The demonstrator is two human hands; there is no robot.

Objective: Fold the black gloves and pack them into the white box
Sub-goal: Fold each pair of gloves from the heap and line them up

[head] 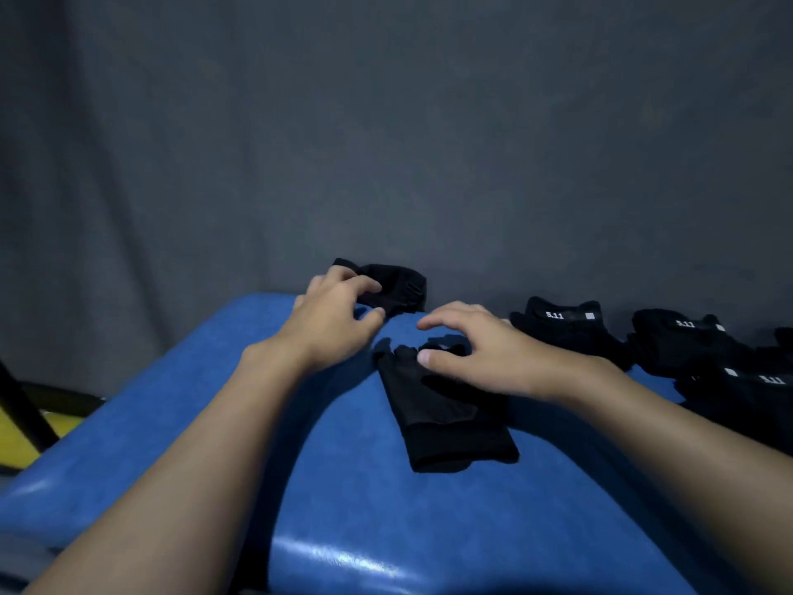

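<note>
A black fingerless glove (446, 418) lies flat in the middle of the blue table, cuff toward me. My right hand (485, 350) hovers over its finger end, fingers loosely curved, thumb tip touching the glove. A second black glove (397, 289) sits crumpled at the table's far edge. My left hand (334, 319) is beside it, fingers loosely curled, fingertips at its near side, holding nothing that I can see. No white box is in view.
Several more black gloves with white "5.11" labels (566, 326) are piled along the right side of the blue table (343, 487). A grey cloth backdrop (386, 143) hangs behind. A yellow and black frame (25, 427) stands at lower left.
</note>
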